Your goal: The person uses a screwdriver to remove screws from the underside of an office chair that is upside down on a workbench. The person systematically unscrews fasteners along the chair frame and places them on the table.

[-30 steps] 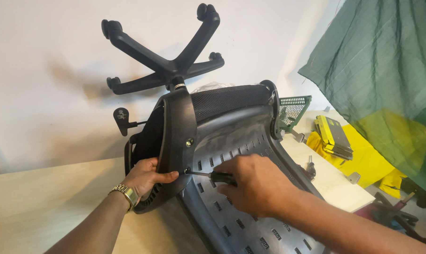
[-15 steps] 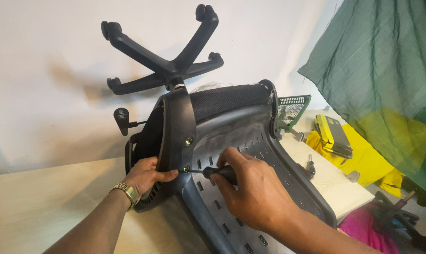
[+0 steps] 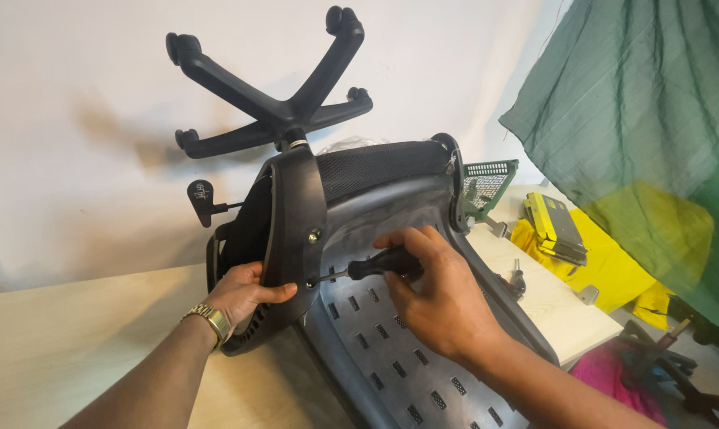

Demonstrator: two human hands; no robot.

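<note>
A black office chair [image 3: 375, 191] lies tipped over on a pale wooden table [image 3: 73, 349], its five-armed base [image 3: 280, 103] sticking up against the white wall. My left hand [image 3: 244, 292], with a gold watch on the wrist, grips the lower edge of the black curved bracket [image 3: 296, 214] that joins seat and backrest. My right hand [image 3: 435, 294] holds a black-handled screwdriver [image 3: 375, 264]. Its tip sits on a lower screw in that bracket, below a second silver screw [image 3: 315, 235]. The slotted grey backrest shell [image 3: 391, 349] lies under my right forearm.
A green plastic basket [image 3: 490, 181] stands behind the chair. A yellow-and-black device [image 3: 556, 226] rests on yellow cloth [image 3: 613, 262] at the right. A green fabric [image 3: 645, 135] hangs at top right. Another chair base [image 3: 653, 357] and pink cloth lie on the floor beyond the table edge.
My right hand has turned on the screwdriver handle and shifted its grip, with the tip staying at the bracket screw. My left hand has stayed on the bracket.
</note>
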